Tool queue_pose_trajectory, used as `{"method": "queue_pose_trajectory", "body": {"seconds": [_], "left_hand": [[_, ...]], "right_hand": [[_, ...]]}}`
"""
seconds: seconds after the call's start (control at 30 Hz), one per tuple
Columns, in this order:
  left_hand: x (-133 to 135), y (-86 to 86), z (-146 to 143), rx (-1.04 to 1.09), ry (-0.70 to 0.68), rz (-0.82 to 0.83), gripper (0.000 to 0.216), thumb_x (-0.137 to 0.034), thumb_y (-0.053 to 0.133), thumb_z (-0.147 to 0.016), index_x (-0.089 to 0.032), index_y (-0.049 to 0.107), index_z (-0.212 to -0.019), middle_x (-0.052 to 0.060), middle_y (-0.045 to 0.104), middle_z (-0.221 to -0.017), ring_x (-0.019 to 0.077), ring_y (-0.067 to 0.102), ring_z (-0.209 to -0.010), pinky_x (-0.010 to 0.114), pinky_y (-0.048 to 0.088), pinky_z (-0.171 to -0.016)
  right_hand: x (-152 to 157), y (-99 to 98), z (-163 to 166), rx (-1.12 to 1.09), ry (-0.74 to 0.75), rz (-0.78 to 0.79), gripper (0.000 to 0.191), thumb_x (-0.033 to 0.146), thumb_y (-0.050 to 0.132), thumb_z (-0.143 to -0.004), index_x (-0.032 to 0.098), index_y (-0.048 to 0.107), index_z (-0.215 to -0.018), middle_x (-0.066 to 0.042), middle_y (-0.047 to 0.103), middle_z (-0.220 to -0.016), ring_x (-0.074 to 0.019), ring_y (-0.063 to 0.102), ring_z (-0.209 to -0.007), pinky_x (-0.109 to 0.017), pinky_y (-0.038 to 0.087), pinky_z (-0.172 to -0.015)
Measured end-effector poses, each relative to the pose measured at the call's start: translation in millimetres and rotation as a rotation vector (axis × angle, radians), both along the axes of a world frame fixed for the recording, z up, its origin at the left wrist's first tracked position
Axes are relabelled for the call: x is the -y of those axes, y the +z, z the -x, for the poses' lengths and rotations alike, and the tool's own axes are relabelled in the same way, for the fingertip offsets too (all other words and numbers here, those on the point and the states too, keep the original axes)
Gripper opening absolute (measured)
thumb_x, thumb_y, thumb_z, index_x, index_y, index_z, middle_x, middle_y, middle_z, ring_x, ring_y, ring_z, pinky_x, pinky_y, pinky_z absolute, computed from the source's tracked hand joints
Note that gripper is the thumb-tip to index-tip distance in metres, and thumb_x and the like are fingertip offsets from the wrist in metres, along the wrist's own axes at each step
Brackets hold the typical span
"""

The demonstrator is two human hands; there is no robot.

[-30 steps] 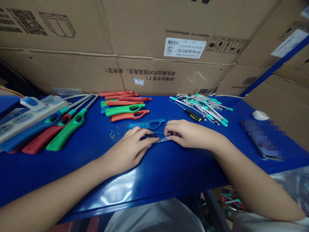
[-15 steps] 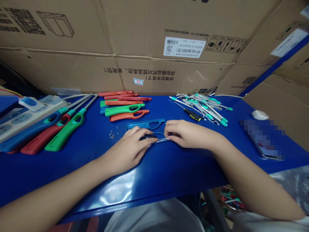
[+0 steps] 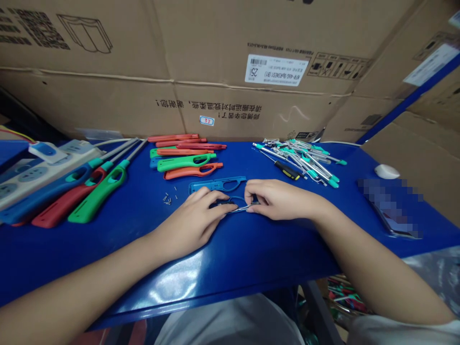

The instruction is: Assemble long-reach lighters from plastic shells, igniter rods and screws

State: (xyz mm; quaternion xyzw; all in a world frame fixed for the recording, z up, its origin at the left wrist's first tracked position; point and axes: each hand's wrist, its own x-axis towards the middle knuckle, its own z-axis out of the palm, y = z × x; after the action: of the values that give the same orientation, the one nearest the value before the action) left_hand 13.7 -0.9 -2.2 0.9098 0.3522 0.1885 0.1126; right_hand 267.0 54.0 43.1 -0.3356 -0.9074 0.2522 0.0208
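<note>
My left hand (image 3: 196, 215) is closed on a blue lighter handle half (image 3: 237, 198) lying on the table, and most of the piece is under the fingers. Thin pale wires (image 3: 240, 209) run along it between my two hands. At its right end my right hand (image 3: 280, 199) pinches with thumb and fingertips; wires run to them, but exactly what they grip is hidden. Just behind my hands lies another blue handle half (image 3: 203, 186), hollow side up. Several small screws (image 3: 167, 198) are scattered to the left of it.
Red, orange and green handle shells (image 3: 187, 163) lie behind. Lighter rods with teal ends (image 3: 305, 158) are heaped right of them, by a screwdriver (image 3: 286, 170). Assembled lighters (image 3: 98, 194) and a power strip (image 3: 39, 170) are left; a phone (image 3: 388, 208) is right. Cardboard (image 3: 215, 57) walls the back.
My right fingertips have shifted very slightly at the wires. The left hand keeps its hold, and the small overall shift in the picture comes from the camera.
</note>
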Motion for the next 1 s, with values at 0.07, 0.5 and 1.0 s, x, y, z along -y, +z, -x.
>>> {"method": "queue_pose_trajectory", "body": {"seconds": [0.07,0.5,1.0], "left_hand": [[0,0.0,0,-0.010,-0.005,-0.008,0.041,-0.017,0.043,-0.104,-0.028,0.064,-0.137,0.012,0.061,-0.131,0.0276,0.054,-0.115,0.048,0.049,-0.100],[2,0.4,0,-0.169,-0.026,-0.122,0.046,-0.016,0.040,-0.104,-0.028,0.059,-0.143,0.014,0.059,-0.135,0.0297,0.053,-0.113,0.050,0.053,-0.094],[2,-0.4,0,-0.165,-0.011,-0.112,0.045,-0.017,0.040,-0.105,-0.026,0.058,-0.145,0.014,0.058,-0.133,0.0282,0.052,-0.111,0.048,0.053,-0.096]], "right_hand": [[-1,-0.4,0,0.001,-0.021,0.017,0.008,0.016,0.068,-0.088,0.017,0.062,-0.093,0.001,0.060,-0.080,-0.0117,0.051,-0.065,-0.024,0.035,-0.065],[-7,-3.4,0,-0.106,-0.083,0.181,0.008,0.018,0.072,-0.086,0.016,0.065,-0.083,0.002,0.060,-0.078,-0.0088,0.049,-0.062,-0.023,0.037,-0.062],[-12,-9.7,-6,-0.152,0.160,-0.069,0.014,0.011,0.053,-0.096,0.016,0.064,-0.089,-0.006,0.064,-0.095,-0.0170,0.060,-0.086,-0.029,0.045,-0.077]]}}
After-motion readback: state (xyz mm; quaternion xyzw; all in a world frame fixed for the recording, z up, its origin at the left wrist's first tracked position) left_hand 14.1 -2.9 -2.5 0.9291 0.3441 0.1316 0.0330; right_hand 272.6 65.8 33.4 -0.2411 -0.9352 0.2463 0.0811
